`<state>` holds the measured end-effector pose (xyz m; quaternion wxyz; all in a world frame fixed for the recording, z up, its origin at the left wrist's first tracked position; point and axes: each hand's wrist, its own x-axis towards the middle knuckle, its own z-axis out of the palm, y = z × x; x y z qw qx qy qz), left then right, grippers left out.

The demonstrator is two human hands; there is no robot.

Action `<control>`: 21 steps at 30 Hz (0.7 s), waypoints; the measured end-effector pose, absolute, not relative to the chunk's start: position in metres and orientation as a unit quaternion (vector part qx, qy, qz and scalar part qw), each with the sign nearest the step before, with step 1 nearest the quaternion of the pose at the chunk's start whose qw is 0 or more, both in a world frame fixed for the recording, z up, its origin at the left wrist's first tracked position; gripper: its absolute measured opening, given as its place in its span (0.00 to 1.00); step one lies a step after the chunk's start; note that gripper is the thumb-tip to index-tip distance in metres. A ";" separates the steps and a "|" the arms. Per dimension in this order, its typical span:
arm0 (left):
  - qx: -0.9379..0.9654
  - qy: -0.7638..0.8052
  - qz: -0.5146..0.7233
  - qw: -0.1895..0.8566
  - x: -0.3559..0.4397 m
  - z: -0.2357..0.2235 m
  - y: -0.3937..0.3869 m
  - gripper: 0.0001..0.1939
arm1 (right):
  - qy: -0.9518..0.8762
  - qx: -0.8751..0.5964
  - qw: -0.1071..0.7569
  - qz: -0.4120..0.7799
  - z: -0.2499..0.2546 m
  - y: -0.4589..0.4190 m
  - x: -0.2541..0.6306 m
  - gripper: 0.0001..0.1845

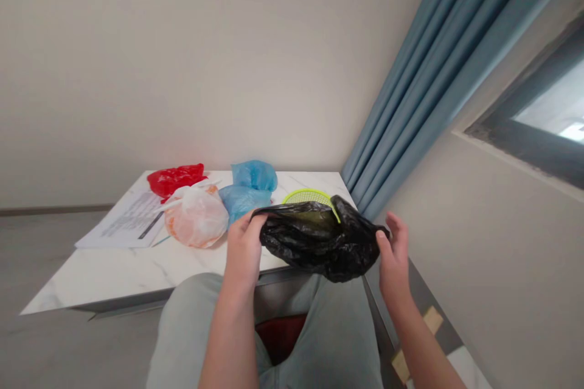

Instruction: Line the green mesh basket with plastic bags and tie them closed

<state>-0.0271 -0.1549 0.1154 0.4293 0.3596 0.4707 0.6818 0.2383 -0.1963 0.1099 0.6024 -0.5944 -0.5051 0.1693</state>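
Note:
A black plastic bag (319, 243) is stretched between my two hands above the table's front edge. My left hand (245, 247) pinches the bag's left rim. At the opposite side, my right hand (392, 252) grips the rim between thumb and fingers. A yellow-green mesh racket-like thing (306, 196) sticks up from behind the bag's mouth. Part of its rim crosses over the black plastic; its lower part is hidden, so I cannot tell how much lies inside the bag.
On the white marbled table (114, 273) lie a red plastic bag (176, 180), a whitish bag with orange print (196, 219), two blue bags (255, 175) and printed papers (130, 219). A blue curtain (438, 61) hangs at the right, near a window (547, 103).

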 end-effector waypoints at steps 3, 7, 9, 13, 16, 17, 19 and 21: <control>0.378 0.504 0.654 0.419 -0.014 0.125 -0.162 0.15 | -0.616 -0.590 0.492 0.173 0.118 -0.201 0.219 0.37; 0.401 0.567 0.610 0.381 -0.007 0.138 -0.169 0.22 | -0.678 -0.589 0.379 0.225 0.114 -0.203 0.203 0.48; 0.411 0.580 0.601 0.364 -0.009 0.141 -0.170 0.21 | -0.701 -0.569 0.349 0.251 0.110 -0.205 0.200 0.39; 0.388 0.608 0.619 0.311 -0.022 0.130 -0.163 0.17 | -0.728 -0.505 0.363 0.288 0.109 -0.212 0.205 0.14; 0.303 0.647 0.641 0.280 -0.036 0.115 -0.155 0.16 | -0.693 -0.487 0.433 0.308 0.117 -0.224 0.219 0.10; 0.271 0.654 0.650 0.277 -0.041 0.111 -0.153 0.16 | -0.681 -0.485 0.445 0.321 0.121 -0.229 0.226 0.10; 0.224 0.648 0.675 0.274 -0.048 0.107 -0.149 0.17 | -0.670 -0.484 0.428 0.365 0.131 -0.242 0.242 0.12; 0.220 0.624 0.701 0.265 -0.052 0.107 -0.148 0.17 | -0.676 -0.468 0.396 0.409 0.143 -0.254 0.259 0.14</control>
